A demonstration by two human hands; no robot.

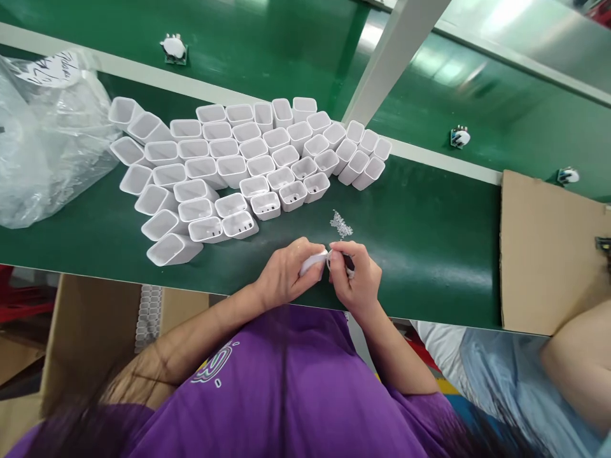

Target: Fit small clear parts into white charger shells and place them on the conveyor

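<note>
Both hands work close together at the lower middle of the frame, the left hand point(291, 273) gripping a white piece point(313, 261) and the right hand point(359, 277) meeting its right end. Just above them on the green table point(429, 229) lies a small heap of clear bits point(341, 224). White cups point(252, 149) with rounded rectangular mouths stand in crowded rows from the left to the upper middle; several of the nearest show dark marks inside. At the upper left, a clear plastic bag point(71, 146) with a handwritten label sits against the cups. A cardboard sheet point(548, 254) covers the right end, near another person's arm point(582, 362). A pale post point(389, 63) rises behind the rows.

The white piece is smooth and partly hidden by the fingers, held above the table's near edge. The left hand is closed around it, thumb along the top. The right hand's thumb and forefinger are pinched together beside a thin white edge; what exactly they grip cannot be told.
</note>
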